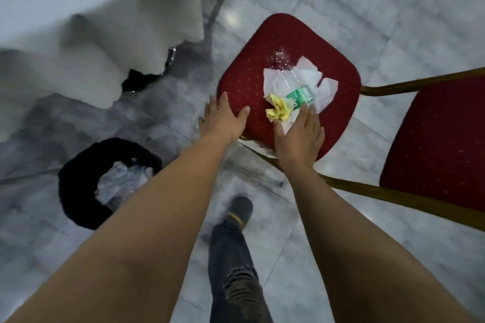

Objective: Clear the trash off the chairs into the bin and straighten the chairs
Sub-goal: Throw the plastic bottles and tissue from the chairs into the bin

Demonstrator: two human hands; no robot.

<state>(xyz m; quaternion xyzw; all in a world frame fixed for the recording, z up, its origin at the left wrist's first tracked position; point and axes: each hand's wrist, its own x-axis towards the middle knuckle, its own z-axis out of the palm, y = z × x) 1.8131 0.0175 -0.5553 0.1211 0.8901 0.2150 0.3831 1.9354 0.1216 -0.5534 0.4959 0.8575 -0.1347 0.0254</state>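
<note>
A red padded chair seat (283, 42) with a gold frame holds a small pile of trash: a clear plastic bottle (288, 78) with a green label, white tissue paper (312, 78) and a crumpled yellow paper (279, 110). My right hand (299, 134) lies flat on the near edge of the pile, fingers spread over the tissue and touching the bottle. My left hand (225, 118) rests open on the seat's left edge, holding nothing. The black bin (78, 186) stands on the floor at the lower left, with plastic and paper inside.
The chair's red backrest (441, 144) sits at the right. A table draped in a white cloth (86, 42) fills the upper left. My leg and shoe (238, 212) stand on the marble floor between bin and chair.
</note>
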